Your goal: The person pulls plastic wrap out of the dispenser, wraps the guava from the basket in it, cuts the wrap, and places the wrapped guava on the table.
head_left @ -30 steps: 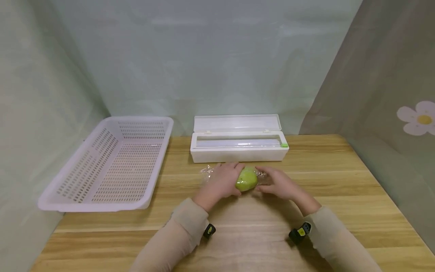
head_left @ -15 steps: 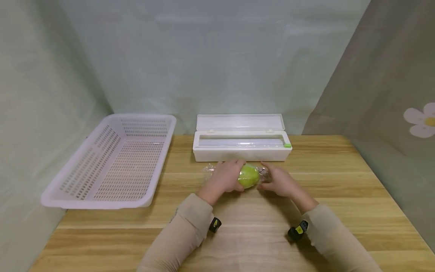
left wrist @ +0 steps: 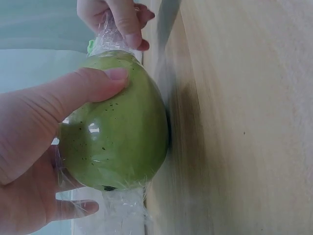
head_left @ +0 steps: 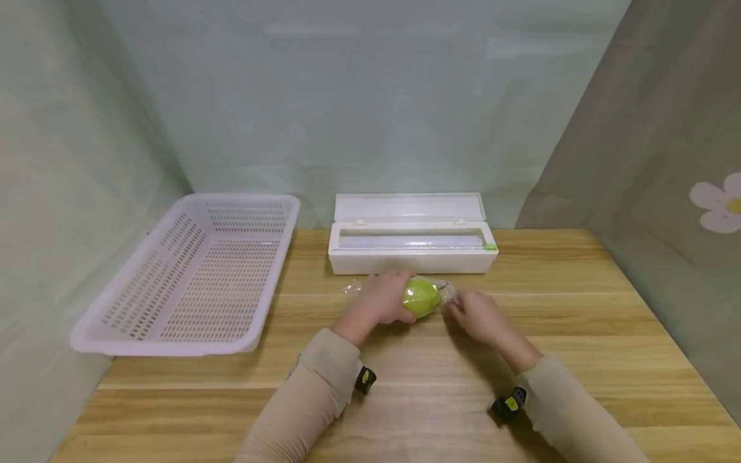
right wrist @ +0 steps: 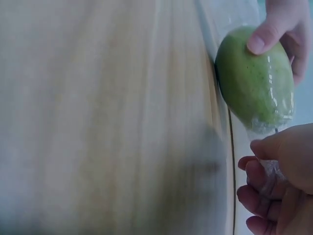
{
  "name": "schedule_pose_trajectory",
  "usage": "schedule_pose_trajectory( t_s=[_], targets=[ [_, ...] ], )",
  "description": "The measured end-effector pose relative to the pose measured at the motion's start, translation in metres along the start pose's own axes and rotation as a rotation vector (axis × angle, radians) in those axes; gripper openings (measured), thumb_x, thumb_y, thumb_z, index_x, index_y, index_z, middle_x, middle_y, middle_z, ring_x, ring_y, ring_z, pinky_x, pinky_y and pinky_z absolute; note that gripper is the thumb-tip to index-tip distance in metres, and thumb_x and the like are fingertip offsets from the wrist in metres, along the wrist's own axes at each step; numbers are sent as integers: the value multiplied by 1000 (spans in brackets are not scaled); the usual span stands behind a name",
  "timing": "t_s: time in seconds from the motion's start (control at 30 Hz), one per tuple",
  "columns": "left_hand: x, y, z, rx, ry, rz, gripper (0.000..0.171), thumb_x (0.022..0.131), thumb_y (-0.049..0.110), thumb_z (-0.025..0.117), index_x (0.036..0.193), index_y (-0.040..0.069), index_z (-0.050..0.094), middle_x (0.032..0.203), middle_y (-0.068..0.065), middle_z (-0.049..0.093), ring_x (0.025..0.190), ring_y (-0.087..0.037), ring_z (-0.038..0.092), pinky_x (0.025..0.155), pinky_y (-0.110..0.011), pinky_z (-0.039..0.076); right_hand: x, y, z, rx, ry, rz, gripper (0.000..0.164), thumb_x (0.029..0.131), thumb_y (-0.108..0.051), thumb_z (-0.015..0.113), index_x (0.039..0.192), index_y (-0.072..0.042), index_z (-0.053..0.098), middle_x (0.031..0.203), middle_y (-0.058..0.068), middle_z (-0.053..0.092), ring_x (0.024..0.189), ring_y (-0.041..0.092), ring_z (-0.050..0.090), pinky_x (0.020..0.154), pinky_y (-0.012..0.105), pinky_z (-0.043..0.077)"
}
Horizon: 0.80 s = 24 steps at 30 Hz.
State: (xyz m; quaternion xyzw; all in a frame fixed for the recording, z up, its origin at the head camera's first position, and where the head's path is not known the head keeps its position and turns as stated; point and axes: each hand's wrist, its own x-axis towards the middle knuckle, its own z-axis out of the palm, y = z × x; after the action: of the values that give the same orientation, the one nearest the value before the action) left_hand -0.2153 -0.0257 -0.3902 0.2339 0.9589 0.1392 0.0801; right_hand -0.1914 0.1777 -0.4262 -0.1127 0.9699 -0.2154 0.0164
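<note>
A green pear (head_left: 421, 297), wrapped in clear plastic film, lies on its side on the wooden table. My left hand (head_left: 383, 299) grips it, thumb on the near face in the left wrist view, fingers behind. Dark specks and a dark end spot mark the pear (left wrist: 115, 127) there. At the pear's right end, the fingers of my right hand (head_left: 477, 315) are curled and pinch the gathered plastic film (head_left: 448, 293). In the right wrist view my right hand (right wrist: 283, 178) holds that film just below the pear (right wrist: 254, 78). Loose film (head_left: 352, 287) sticks out left of my left hand.
Behind the hands stands a white cling film box (head_left: 413, 262) with its lid (head_left: 410, 207) raised, a film roll (head_left: 411, 242) inside and a green slider (head_left: 490, 247). On the left is a white perforated basket (head_left: 255, 334). Fabric walls enclose the table.
The right hand's fingers, spread around the film end earlier, have closed in and now pinch it. Slight camera shift at first; the left hand stays on the pear.
</note>
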Motion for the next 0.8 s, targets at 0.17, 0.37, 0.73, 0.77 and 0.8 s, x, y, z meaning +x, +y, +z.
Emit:
schedule_pose_trajectory(
  t_s=[0.17, 0.37, 0.73, 0.77, 0.8],
  targets=[
    [1, -1, -1, 3, -4, 3, 89, 61, 40, 79, 135, 16, 37, 128, -5, 49, 113, -23, 48, 93, -49, 36, -7, -6, 0, -172, 73, -88, 23, 89, -23, 53, 69, -13, 53, 57, -3, 49, 53, 14, 47, 52, 31, 42],
    [-1, -1, -4, 7, -9, 9, 88, 61, 40, 79, 135, 16, 37, 128, -5, 49, 113, -23, 48, 92, -48, 37, -15, -16, -5, -347, 176, -201, 23, 86, -24, 58, 65, -14, 55, 54, -3, 51, 52, 18, 48, 54, 34, 39],
    [-1, 0, -3, 14, -1, 29, 87, 61, 39, 79, 135, 17, 38, 128, -4, 49, 112, -22, 49, 90, -48, 38, -14, -23, -20, -402, 231, -351, 24, 83, -22, 63, 64, -12, 53, 54, -2, 46, 50, 16, 45, 48, 32, 37],
    [-1, 0, -3, 15, -1, 31, 87, 61, 39, 79, 135, 16, 38, 128, -4, 49, 112, -22, 49, 90, -48, 38, -14, -22, -21, -390, 243, -361, 23, 83, -21, 63, 64, -11, 53, 55, -2, 46, 50, 16, 45, 48, 33, 38],
    [-1, 0, -3, 19, 0, 33, 87, 61, 39, 79, 135, 16, 38, 128, -4, 49, 112, -22, 49, 89, -48, 39, -12, -21, -22, -377, 254, -365, 23, 82, -21, 64, 64, -11, 53, 55, -2, 47, 50, 16, 46, 48, 33, 38]
  ],
)
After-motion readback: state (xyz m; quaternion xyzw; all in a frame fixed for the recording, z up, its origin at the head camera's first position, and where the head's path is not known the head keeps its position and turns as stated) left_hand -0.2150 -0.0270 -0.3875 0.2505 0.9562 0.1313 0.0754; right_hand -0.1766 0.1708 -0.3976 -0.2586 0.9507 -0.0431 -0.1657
